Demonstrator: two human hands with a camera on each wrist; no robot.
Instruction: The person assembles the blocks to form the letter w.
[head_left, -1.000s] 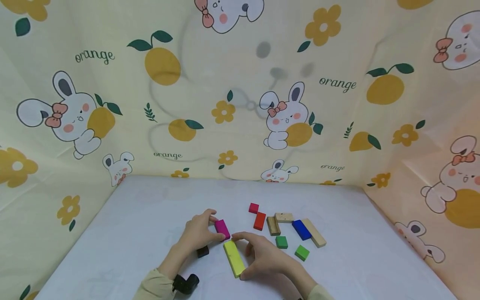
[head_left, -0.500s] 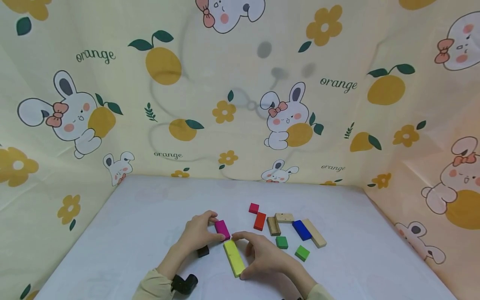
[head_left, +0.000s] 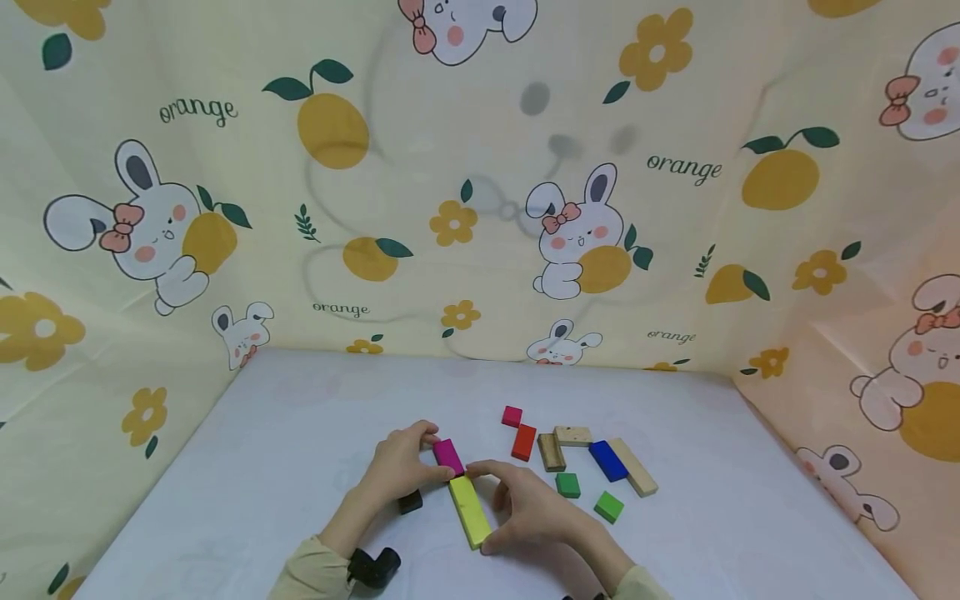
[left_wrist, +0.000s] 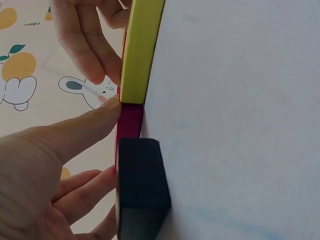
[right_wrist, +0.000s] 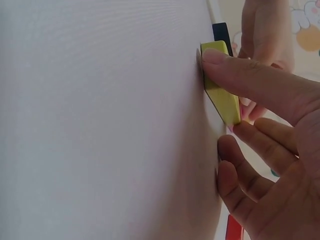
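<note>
In the head view, a magenta block (head_left: 447, 456) and a longer yellow block (head_left: 470, 513) lie end to end on the white tabletop, their ends meeting. The left hand (head_left: 397, 463) holds the magenta block between thumb and fingers. With the thumb at its near end and a fingertip by its far end, the right hand (head_left: 531, 503) grips the yellow block lengthwise. The left wrist view shows the yellow block (left_wrist: 138, 55) against the magenta block (left_wrist: 129, 121). Its near end, under the thumb, faces the right wrist view. A black block (head_left: 411, 502) lies beside the left hand, partly hidden.
Right of the hands lie a pinkish-red cube (head_left: 512, 416), a red block (head_left: 523, 442), a brown block (head_left: 551, 452), a short plain wood block (head_left: 573, 436), a blue block (head_left: 608, 461), a long plain wood block (head_left: 633, 467) and two green blocks (head_left: 567, 485). Patterned cloth (head_left: 480, 250) walls the table.
The yellow block has slid slightly away from the person, closing the small gap to the magenta block. Both hands keep their holds. The head view has shifted a little.
</note>
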